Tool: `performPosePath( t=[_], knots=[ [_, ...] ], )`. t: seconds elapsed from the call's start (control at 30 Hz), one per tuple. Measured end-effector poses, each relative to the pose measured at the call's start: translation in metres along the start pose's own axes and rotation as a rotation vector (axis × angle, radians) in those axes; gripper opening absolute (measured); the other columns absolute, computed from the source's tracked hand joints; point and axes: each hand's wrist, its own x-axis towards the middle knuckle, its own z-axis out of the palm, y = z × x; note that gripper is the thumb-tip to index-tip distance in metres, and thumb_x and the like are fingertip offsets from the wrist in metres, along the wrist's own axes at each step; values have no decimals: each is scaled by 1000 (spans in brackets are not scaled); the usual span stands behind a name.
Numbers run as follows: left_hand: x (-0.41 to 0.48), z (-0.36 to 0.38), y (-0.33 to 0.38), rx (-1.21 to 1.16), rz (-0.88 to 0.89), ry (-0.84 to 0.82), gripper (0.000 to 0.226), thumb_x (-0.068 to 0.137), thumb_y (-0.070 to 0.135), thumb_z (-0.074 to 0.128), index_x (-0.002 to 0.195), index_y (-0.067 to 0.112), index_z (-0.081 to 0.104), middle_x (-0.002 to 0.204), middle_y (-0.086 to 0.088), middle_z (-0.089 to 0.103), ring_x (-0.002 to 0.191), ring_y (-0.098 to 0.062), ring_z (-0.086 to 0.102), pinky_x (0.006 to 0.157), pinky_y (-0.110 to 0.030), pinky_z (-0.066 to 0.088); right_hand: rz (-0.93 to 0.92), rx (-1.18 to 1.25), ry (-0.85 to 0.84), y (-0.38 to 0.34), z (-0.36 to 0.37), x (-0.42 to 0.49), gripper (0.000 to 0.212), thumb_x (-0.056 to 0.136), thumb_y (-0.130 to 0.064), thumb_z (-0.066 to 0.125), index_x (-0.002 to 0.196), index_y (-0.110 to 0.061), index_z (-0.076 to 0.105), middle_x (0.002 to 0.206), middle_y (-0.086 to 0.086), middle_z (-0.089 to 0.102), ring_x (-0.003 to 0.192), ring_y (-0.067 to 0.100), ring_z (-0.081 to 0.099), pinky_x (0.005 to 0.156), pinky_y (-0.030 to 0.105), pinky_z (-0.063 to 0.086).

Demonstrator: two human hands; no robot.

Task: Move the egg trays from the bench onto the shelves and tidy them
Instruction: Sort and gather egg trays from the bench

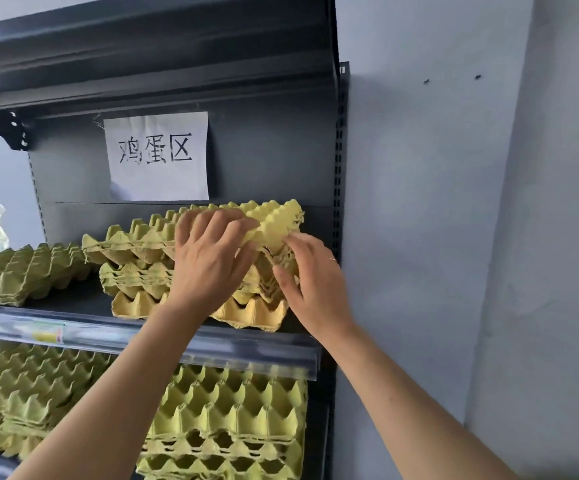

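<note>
An uneven stack of yellow-green pulp egg trays (135,268) stands on the middle shelf (73,299) of a dark metal rack. Its top tray (274,220) is tilted up at the right end. My left hand (212,261) lies on the top of the stack with spread fingers touching that tray. At the stack's right side my right hand (310,285) pinches the tray edges. A lower, flatter stack (21,271) sits to the left on the same shelf.
The shelf below holds two more tray stacks (232,424) (21,396). A paper sign (158,157) with handwritten characters hangs on the rack's back panel, under a dark upper shelf (142,64). A grey wall (454,202) stands close on the right.
</note>
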Motion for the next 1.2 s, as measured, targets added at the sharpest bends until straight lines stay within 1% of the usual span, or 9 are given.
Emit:
performPosePath(
  t=[0.23, 0.4, 0.53, 0.67, 0.8, 0.87, 0.97, 1.03, 1.2],
  knots=[
    [28, 31, 107, -53, 308, -11, 15, 88, 17, 52, 93, 14, 66, 93, 0, 67, 89, -24, 58, 83, -38, 37, 2, -201, 43, 71, -78, -35, 40, 94, -37, 38, 117, -13, 59, 117, 7, 61, 104, 28, 59, 79, 40, 50],
    [25, 84, 225, -196, 312, -162, 21, 88, 18, 46, 95, 15, 66, 83, 2, 67, 76, -23, 63, 70, -35, 45, 19, -276, 73, 155, -168, -92, 34, 89, -32, 46, 107, -10, 65, 103, 5, 66, 92, 29, 63, 71, 40, 53],
    [10, 130, 316, -293, 276, -284, 22, 86, 18, 45, 93, 16, 66, 76, 3, 64, 69, -23, 61, 67, -34, 41, 99, -328, 1, 224, -234, -146, 33, 87, -31, 46, 105, -10, 65, 100, 5, 67, 89, 31, 63, 70, 41, 53],
    [-16, 168, 384, -391, 253, -443, 26, 84, 20, 41, 90, 16, 66, 73, 1, 64, 68, -25, 62, 65, -36, 48, 230, -405, -162, 282, -279, -204, 36, 87, -33, 42, 105, -11, 65, 99, 5, 68, 85, 33, 62, 68, 42, 53],
    [-52, 207, 451, -493, 255, -637, 33, 81, 24, 37, 88, 16, 67, 72, 2, 66, 66, -24, 64, 69, -35, 51, 409, -465, -350, 333, -316, -272, 35, 92, -32, 43, 115, -14, 62, 111, 5, 66, 100, 32, 59, 80, 43, 50],
    [-69, 224, 479, -547, 240, -757, 37, 82, 27, 35, 96, 16, 67, 80, 0, 68, 76, -24, 66, 77, -36, 47, 500, -483, -454, 354, -326, -303, 32, 96, -28, 45, 124, -17, 57, 122, 2, 60, 112, 28, 53, 90, 40, 45],
    [-95, 259, 516, -578, 253, -940, 40, 90, 32, 31, 119, 22, 58, 108, 2, 64, 105, -21, 57, 92, -32, 35, 639, -499, -567, 389, -333, -344, 32, 97, -28, 44, 127, -19, 54, 126, 1, 57, 114, 26, 51, 92, 37, 42],
    [-111, 281, 534, -601, 247, -1029, 33, 96, 30, 38, 126, 25, 52, 116, 4, 61, 112, -18, 53, 94, -31, 34, 717, -521, -653, 410, -335, -366, 33, 97, -30, 44, 127, -20, 53, 124, 2, 57, 113, 27, 53, 93, 38, 43],
    [-148, 330, 573, -584, 201, -1280, 38, 96, 29, 40, 134, 28, 42, 131, 6, 50, 121, -17, 44, 99, -31, 32, 957, -484, -856, 456, -340, -417, 43, 97, -33, 45, 139, -23, 41, 131, 5, 49, 120, 28, 48, 93, 40, 46]
  ],
)
